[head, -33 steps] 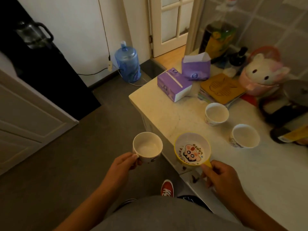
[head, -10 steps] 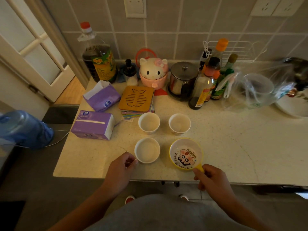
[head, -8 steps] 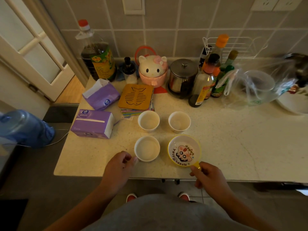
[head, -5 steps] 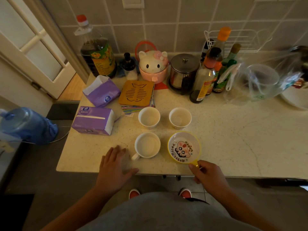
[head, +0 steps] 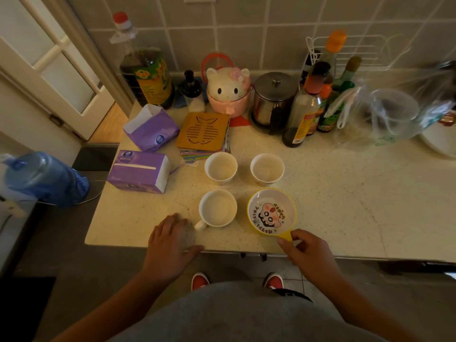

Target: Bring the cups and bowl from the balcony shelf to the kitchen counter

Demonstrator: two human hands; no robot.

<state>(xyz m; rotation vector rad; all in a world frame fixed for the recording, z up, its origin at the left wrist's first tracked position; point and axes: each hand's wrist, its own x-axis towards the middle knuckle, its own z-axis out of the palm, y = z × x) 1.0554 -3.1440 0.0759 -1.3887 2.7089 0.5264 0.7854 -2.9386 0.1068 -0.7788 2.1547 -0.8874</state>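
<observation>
Three white cups stand on the pale kitchen counter: one with a handle near the front, two more behind it. To the right of the handled cup sits a yellow-rimmed bowl with a cartoon face inside. My right hand pinches the bowl's yellow handle at the counter's front edge. My left hand lies flat on the counter, fingers spread, just left of the cup's handle and apart from it.
Two purple tissue packs lie at the left. A wooden trivet, a cat-shaped pink pot, a steel pot, bottles and a plastic bag line the tiled wall. A blue water jug stands on the floor.
I carried the cup and bowl to the counter and set them down. My left hand let go of the handled cup and now lies flat beside it; my right hand stays on the bowl's handle.
</observation>
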